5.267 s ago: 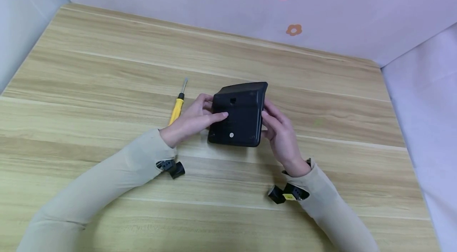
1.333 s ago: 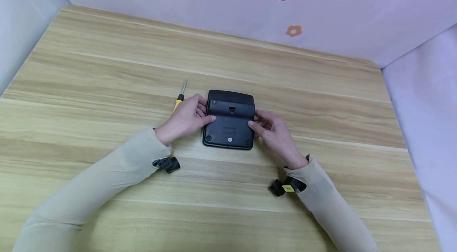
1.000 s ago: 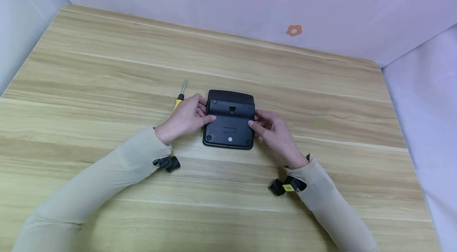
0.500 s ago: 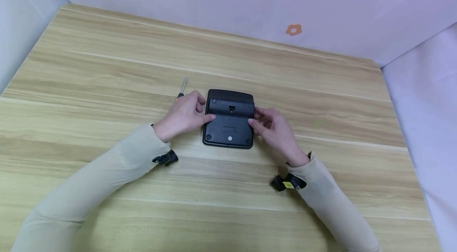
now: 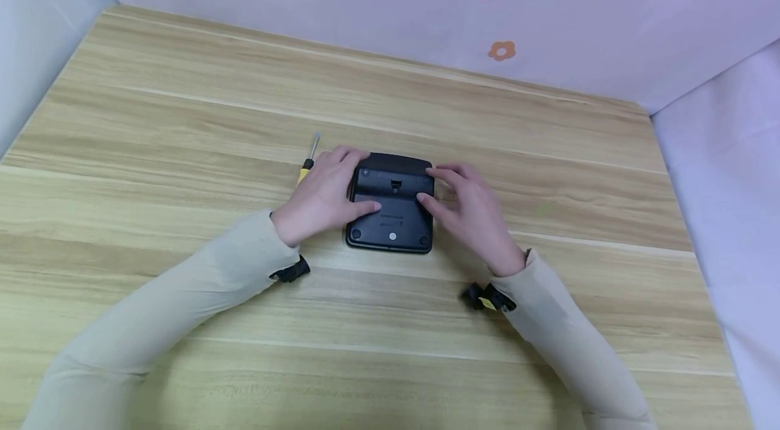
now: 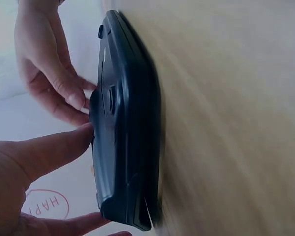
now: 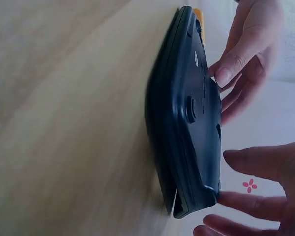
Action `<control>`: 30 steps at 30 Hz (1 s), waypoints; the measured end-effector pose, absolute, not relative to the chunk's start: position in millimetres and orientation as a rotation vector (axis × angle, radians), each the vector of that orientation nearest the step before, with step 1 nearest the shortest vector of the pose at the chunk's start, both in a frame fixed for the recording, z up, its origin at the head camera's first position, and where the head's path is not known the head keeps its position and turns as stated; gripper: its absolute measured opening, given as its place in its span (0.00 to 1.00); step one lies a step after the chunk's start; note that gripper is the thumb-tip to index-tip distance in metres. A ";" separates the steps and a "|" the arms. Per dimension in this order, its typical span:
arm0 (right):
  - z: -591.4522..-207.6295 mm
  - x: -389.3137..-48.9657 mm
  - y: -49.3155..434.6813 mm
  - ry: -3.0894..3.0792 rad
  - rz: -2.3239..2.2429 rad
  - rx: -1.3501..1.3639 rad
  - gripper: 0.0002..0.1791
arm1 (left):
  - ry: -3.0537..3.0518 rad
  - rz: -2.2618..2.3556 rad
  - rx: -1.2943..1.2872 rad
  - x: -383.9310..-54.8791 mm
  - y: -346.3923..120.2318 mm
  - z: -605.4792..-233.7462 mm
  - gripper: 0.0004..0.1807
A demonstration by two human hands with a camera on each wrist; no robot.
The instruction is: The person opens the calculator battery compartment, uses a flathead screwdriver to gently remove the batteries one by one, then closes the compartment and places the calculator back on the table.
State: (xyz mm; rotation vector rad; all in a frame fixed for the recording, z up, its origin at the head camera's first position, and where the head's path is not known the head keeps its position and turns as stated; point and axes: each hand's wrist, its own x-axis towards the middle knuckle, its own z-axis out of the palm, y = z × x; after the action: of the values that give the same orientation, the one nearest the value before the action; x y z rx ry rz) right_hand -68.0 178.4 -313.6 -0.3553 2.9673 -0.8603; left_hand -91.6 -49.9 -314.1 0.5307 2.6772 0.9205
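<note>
Black device (image 5: 393,221) lies on desk (image 5: 548,166), underside up, between the hands. Left hand (image 5: 323,196) spread wide, thumb on device's back; right hand (image 5: 477,213) also wide, fingertip at far right corner. Step looks like positioning; next move probably calls for firmer two-sided hold. Screwdriver (image 5: 304,173) partly behind left hand.

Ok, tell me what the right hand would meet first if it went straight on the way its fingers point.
The black device, right at the fingertips of the right hand; the index finger seems to touch it, though exact contact is hard to judge.
</note>
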 end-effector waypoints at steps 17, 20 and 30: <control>-311.2 -80.0 161.0 2.925 -0.689 -0.637 0.24 | 2.616 0.795 0.566 -92.6 -41.2 -316.6 0.44; -311.8 -82.4 159.6 2.919 -0.683 -0.660 0.23 | 2.608 0.793 0.565 -92.2 -40.1 -316.0 0.44; -310.2 -86.4 155.8 2.912 -0.636 -0.666 0.21 | 2.589 0.820 0.546 -92.1 -37.1 -315.8 0.44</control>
State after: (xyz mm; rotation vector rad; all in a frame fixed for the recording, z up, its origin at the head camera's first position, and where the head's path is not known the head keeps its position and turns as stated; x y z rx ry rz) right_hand -86.4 155.8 -310.2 -0.6664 2.9120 -0.6356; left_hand -92.1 -37.1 -315.8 0.5459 2.5894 0.8205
